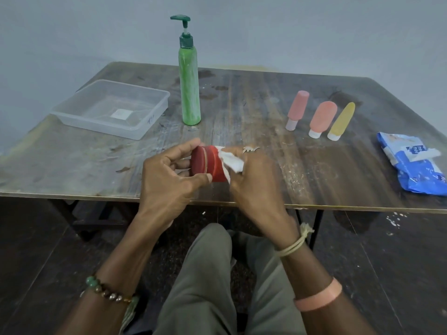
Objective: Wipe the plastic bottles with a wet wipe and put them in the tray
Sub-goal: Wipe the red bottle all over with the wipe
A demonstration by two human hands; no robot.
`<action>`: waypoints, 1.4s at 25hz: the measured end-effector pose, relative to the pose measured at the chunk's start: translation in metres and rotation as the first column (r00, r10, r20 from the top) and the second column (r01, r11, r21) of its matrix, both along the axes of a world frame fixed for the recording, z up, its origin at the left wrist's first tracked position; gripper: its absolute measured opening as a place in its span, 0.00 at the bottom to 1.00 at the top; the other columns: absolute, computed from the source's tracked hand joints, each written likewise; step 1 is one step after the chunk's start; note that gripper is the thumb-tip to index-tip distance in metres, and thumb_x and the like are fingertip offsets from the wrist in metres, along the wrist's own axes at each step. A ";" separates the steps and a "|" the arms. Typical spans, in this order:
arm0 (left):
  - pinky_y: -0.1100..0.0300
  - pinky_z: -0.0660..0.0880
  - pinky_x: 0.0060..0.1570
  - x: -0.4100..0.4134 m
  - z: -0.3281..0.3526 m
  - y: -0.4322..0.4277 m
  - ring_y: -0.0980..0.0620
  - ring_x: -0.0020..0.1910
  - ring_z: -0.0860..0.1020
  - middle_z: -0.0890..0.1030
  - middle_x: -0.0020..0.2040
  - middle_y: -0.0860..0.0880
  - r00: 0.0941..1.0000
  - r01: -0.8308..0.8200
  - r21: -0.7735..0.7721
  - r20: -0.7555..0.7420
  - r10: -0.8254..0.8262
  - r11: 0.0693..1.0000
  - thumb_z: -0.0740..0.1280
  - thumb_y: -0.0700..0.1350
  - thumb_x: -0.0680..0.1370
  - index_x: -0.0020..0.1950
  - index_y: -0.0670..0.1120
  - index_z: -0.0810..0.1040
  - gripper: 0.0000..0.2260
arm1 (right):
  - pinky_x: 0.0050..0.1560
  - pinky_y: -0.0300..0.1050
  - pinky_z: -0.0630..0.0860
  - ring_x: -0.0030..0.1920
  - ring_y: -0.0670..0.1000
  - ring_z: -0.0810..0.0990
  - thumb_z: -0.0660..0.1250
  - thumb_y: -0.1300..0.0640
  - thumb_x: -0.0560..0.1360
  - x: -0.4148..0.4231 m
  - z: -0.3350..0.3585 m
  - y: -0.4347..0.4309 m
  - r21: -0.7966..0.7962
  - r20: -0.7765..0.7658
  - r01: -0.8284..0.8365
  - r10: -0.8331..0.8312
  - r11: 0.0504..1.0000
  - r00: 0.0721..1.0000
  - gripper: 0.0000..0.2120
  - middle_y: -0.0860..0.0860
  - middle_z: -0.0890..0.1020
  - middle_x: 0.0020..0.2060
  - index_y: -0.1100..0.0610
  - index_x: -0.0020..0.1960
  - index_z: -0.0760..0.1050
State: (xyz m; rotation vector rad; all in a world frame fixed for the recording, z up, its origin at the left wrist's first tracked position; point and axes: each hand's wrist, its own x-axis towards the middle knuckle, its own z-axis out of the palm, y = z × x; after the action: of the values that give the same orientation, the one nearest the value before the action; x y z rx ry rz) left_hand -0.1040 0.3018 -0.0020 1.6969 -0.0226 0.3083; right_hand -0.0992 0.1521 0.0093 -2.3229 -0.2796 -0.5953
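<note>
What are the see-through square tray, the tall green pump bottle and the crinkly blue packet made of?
The clear square tray looks like thin, glossy plastic: the table shows through it. The tall green pump bottle seems plastic too, with a dull, streaky surface. The crinkly blue packet looks like soft, shiny plastic film, since it wrinkles.

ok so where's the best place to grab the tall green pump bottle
Take the green pump bottle around its straight cylindrical body, about midway up, coming from the near side. It stands upright, tall on a narrow base, so pulling at the thin pump neck would likely tip it.
</note>
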 end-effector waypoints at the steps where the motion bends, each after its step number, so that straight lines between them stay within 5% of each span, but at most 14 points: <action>1: 0.56 0.81 0.54 0.003 0.002 0.001 0.54 0.53 0.83 0.84 0.56 0.53 1.000 0.010 0.011 -0.002 -0.010 1.000 0.79 0.32 0.64 0.64 0.49 0.80 0.31 | 0.37 0.33 0.69 0.41 0.48 0.79 0.69 0.64 0.75 0.006 0.005 -0.005 0.044 -0.025 0.013 -0.011 0.999 1.000 0.14 0.50 0.83 0.42 0.54 0.58 0.82; 4: 0.57 0.80 0.56 0.017 0.014 0.004 0.55 0.54 0.83 0.86 0.54 0.53 0.999 0.027 -0.015 0.024 -0.026 1.000 0.79 0.32 0.65 0.62 0.49 0.82 0.27 | 0.38 0.35 0.70 0.40 0.47 0.78 0.68 0.62 0.76 0.021 0.021 -0.018 0.166 0.089 0.108 -0.124 0.980 0.988 0.13 0.47 0.80 0.39 0.53 0.58 0.82; 9: 0.63 0.79 0.54 0.046 0.039 -0.011 0.60 0.56 0.82 0.85 0.55 0.55 0.992 0.107 0.042 0.063 -0.110 0.993 0.76 0.36 0.72 0.63 0.48 0.81 0.21 | 0.37 0.26 0.70 0.38 0.31 0.75 0.68 0.58 0.77 0.042 0.032 -0.014 0.191 0.067 0.052 -0.066 0.980 0.996 0.11 0.33 0.74 0.36 0.52 0.58 0.82; 13: 0.61 0.77 0.60 0.075 0.048 -0.021 0.65 0.57 0.80 0.82 0.59 0.57 0.989 0.121 0.194 0.063 -0.136 0.973 0.73 0.38 0.76 0.67 0.48 0.79 0.20 | 0.36 0.33 0.74 0.41 0.45 0.81 0.71 0.59 0.74 0.059 0.024 -0.017 0.117 0.103 0.094 -0.106 0.989 0.989 0.13 0.46 0.84 0.44 0.53 0.59 0.82; 16: 0.62 0.77 0.60 0.081 0.046 -0.018 0.64 0.57 0.80 0.82 0.60 0.55 0.993 0.097 0.165 0.055 -0.107 0.982 0.72 0.37 0.76 0.67 0.48 0.78 0.20 | 0.34 0.29 0.70 0.37 0.42 0.78 0.69 0.56 0.74 0.064 0.022 -0.022 0.144 0.034 0.063 -0.069 0.987 0.997 0.13 0.47 0.85 0.43 0.54 0.58 0.83; 20: 0.68 0.76 0.58 0.076 0.045 -0.018 0.67 0.58 0.78 0.81 0.59 0.58 0.989 0.122 0.183 0.058 -0.135 0.975 0.71 0.35 0.77 0.67 0.48 0.78 0.20 | 0.40 0.46 0.76 0.43 0.54 0.81 0.65 0.55 0.71 0.066 0.015 -0.023 0.060 0.094 0.078 -0.083 0.995 0.992 0.18 0.54 0.85 0.44 0.55 0.59 0.82; 27: 0.58 0.77 0.62 0.073 0.049 -0.032 0.63 0.59 0.79 0.81 0.59 0.60 0.985 0.143 0.206 0.070 -0.160 0.968 0.70 0.36 0.77 0.67 0.51 0.79 0.20 | 0.40 0.41 0.68 0.41 0.53 0.78 0.69 0.57 0.71 0.063 -0.002 -0.035 -0.006 0.126 0.170 -0.168 0.985 0.978 0.19 0.52 0.82 0.39 0.55 0.63 0.80; 30: 0.64 0.77 0.60 0.072 0.049 -0.037 0.65 0.59 0.78 0.80 0.58 0.61 0.982 0.148 0.220 0.080 -0.169 0.964 0.70 0.36 0.78 0.67 0.51 0.78 0.19 | 0.43 0.47 0.76 0.45 0.57 0.80 0.71 0.59 0.72 0.062 -0.011 -0.041 0.074 0.083 0.161 -0.167 0.984 0.982 0.17 0.55 0.84 0.44 0.55 0.61 0.81; 35: 0.70 0.76 0.57 0.076 0.046 -0.033 0.69 0.57 0.77 0.80 0.60 0.58 0.990 0.074 0.227 0.098 -0.098 0.971 0.70 0.36 0.77 0.68 0.50 0.78 0.20 | 0.46 0.44 0.74 0.49 0.56 0.79 0.71 0.67 0.70 0.063 -0.026 -0.038 0.081 0.020 0.162 -0.164 0.983 0.986 0.23 0.57 0.81 0.49 0.58 0.64 0.78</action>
State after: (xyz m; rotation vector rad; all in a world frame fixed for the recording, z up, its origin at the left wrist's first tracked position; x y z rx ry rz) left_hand -0.0283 0.2684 0.0438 1.8944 -0.2180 0.3429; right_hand -0.0358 0.1136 -0.0163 -2.2763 -0.0765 -0.7057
